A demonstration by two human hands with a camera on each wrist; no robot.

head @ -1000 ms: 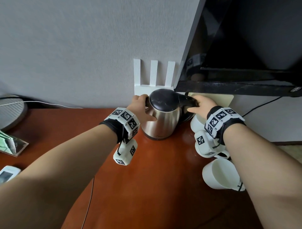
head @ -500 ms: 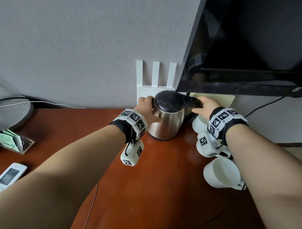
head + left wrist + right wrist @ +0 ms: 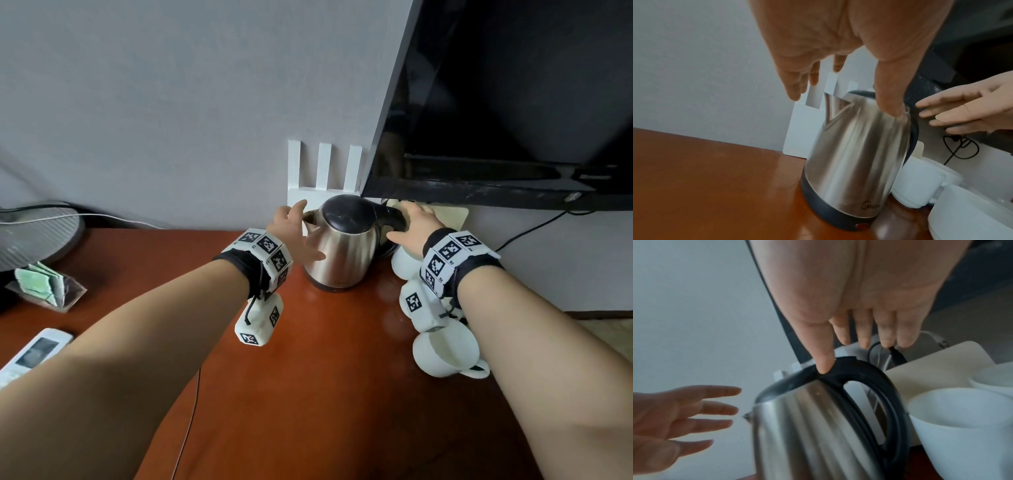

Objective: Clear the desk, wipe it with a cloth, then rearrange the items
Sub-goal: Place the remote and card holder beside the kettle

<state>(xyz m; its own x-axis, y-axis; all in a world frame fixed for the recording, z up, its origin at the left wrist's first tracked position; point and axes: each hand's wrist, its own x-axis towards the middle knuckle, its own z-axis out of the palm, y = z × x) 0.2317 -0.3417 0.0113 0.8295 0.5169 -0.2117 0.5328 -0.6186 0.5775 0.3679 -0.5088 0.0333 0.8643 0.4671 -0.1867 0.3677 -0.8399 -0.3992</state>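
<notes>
A steel kettle (image 3: 342, 253) with a black lid and handle stands upright on the red-brown desk (image 3: 308, 394), close to the back wall. My left hand (image 3: 298, 229) is beside its spout side, fingers straight and spread. In the left wrist view only the thumb (image 3: 890, 107) touches the kettle body (image 3: 855, 154). My right hand (image 3: 411, 226) hovers at the handle side with straight fingers. In the right wrist view its thumb (image 3: 824, 365) rests on top of the black handle (image 3: 869, 382). Neither hand grips anything.
A white router (image 3: 322, 178) stands against the wall behind the kettle, under a black TV (image 3: 513, 102). White cups (image 3: 445, 349) lie right of the kettle under my right wrist. A remote (image 3: 34, 353), a holder of green packets (image 3: 44, 284) and a fan base (image 3: 34, 233) sit at the left.
Both hands gripped the kettle before, left on its body and right on its handle. Now the fingers have opened off it, and the kettle stands on the desk.
</notes>
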